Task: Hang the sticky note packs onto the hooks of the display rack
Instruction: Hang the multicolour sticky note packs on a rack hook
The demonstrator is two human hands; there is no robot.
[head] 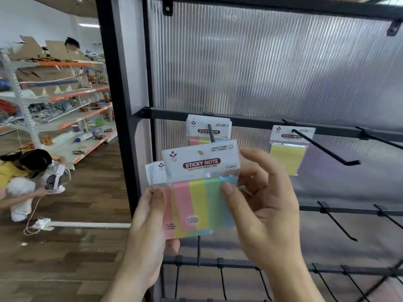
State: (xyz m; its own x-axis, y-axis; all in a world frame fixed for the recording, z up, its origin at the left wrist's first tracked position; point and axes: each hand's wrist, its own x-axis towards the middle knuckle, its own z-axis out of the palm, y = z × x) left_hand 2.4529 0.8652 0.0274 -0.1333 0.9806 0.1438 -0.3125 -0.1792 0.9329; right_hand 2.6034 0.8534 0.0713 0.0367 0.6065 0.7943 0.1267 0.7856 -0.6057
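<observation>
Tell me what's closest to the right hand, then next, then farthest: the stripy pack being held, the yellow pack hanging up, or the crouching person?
1. The stripy pack: the right hand pinches its right edge, so they touch.
2. The yellow pack: hanging just above, to the right.
3. The crouching person: far off to the left, low down.
</observation>
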